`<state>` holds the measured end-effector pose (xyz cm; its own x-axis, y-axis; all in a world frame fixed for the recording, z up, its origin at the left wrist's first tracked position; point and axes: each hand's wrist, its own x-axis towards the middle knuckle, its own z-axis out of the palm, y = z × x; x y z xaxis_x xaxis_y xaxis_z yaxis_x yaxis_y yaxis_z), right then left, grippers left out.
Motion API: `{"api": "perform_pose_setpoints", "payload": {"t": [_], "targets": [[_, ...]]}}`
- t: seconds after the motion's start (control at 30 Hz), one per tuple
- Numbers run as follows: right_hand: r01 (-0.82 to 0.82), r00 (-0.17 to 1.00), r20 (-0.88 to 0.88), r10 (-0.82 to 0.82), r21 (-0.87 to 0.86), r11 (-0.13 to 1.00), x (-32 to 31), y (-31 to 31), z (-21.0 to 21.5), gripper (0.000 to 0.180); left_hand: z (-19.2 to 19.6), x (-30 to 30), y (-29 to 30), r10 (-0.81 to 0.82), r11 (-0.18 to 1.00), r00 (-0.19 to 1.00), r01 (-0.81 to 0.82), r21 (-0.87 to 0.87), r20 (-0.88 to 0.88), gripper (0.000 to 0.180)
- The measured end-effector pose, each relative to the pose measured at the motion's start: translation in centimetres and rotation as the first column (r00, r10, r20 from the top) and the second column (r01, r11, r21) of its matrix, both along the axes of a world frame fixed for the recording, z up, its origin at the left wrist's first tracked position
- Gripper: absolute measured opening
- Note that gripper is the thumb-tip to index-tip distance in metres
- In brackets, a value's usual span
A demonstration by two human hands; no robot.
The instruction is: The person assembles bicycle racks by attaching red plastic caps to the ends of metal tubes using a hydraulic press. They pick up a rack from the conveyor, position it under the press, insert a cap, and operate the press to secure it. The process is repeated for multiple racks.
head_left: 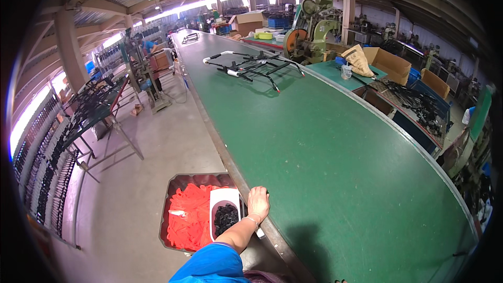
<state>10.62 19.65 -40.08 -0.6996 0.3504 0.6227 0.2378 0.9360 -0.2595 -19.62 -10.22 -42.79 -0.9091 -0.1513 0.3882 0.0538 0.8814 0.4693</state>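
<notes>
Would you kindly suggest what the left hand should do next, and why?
I would probably lift the left hand off the metal edge of the green conveyor and lower it to the small black parts in the white container: they lie right beside the wrist, whereas the nearest black tubular frame sits well up the conveyor, seemingly out of easy reach.

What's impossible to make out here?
Head view:
- What the left hand holds, if anything: hidden by the hand.
- Right hand: nearly all cut off by the lower edge.
- Bottom of the dark tray: covered by red pieces.
- Hands of the distant worker: too small.
</notes>
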Motion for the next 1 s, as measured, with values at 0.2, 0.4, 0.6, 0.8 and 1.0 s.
{"api": "perform_pose_setpoints", "payload": {"t": [0.2,0.4,0.6,0.8,1.0], "targets": [[-0.015,0.999,0.04,0.015,-0.004,1.0,0.02,0.21,-0.29,0.023,0.0,-0.02,0.0,0.013,1.0,0.999,-0.014,-0.015,-0.04,0.02],[0.029,0.999,0.025,-0.029,-0.002,1.0,0.05,-0.19,-0.32,0.023,-0.24,-0.08,-0.2,0.016,0.999,0.999,-0.017,-0.031,-0.04,0.02],[0.043,0.998,0.039,-0.042,-0.008,0.999,-0.01,-0.07,-0.68,0.023,-0.02,-0.1,-0.1,0.004,1.0,0.999,-0.005,-0.026,-0.033,0.02],[0.06,0.997,0.059,-0.059,-0.024,0.998,0.06,-0.17,-0.64,0.022,-0.69,-0.16,-0.34,0.001,0.999,0.995,-0.006,-0.052,-0.103,0.022],[0.05,0.997,0.055,-0.048,-0.04,0.998,0.0,-0.22,-0.61,0.021,-0.42,-0.16,-0.21,0.01,0.999,1.0,-0.011,-0.04,-0.021,0.022]]}}
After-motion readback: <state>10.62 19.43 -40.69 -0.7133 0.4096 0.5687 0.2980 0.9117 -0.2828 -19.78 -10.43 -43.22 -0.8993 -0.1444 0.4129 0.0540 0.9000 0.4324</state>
